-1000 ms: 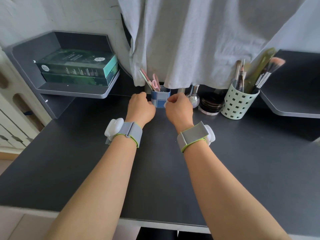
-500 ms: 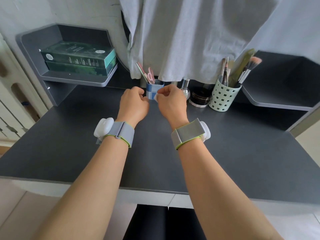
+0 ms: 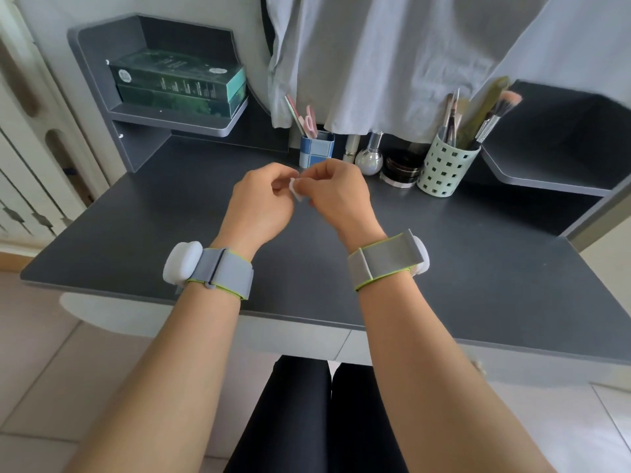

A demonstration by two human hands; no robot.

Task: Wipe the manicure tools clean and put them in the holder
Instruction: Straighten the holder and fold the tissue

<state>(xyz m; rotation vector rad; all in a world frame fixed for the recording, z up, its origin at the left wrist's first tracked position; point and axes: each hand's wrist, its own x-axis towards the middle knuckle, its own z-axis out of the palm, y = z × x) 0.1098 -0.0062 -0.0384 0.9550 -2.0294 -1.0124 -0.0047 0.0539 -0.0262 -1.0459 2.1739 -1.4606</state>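
- Holding a small white wipe (image 3: 295, 189) between both hands above the dark table (image 3: 478, 268); the left hand (image 3: 261, 203) and the right hand (image 3: 336, 194) have their fingers curled and both pinch the wipe
- I see no tool in the fingers; if there is one, the wipe and the knuckles hide it
- The blue holder (image 3: 317, 151) stands at the back of the table, just behind the hands, with a few pink tools (image 3: 305, 118) sticking out of it
- I judge that the wipe may slip and fall on the table if one pinch loosens, because only the fingertips keep it
- A reach toward the holder could knock the round bottle (image 3: 368, 158) beside it, or catch the grey cloth (image 3: 392, 63) hanging over it
- The cloth covers the tool tips, so I cannot count them
- The green cup (image 3: 447, 169) with brushes is near, so a tool may go in the wrong cup
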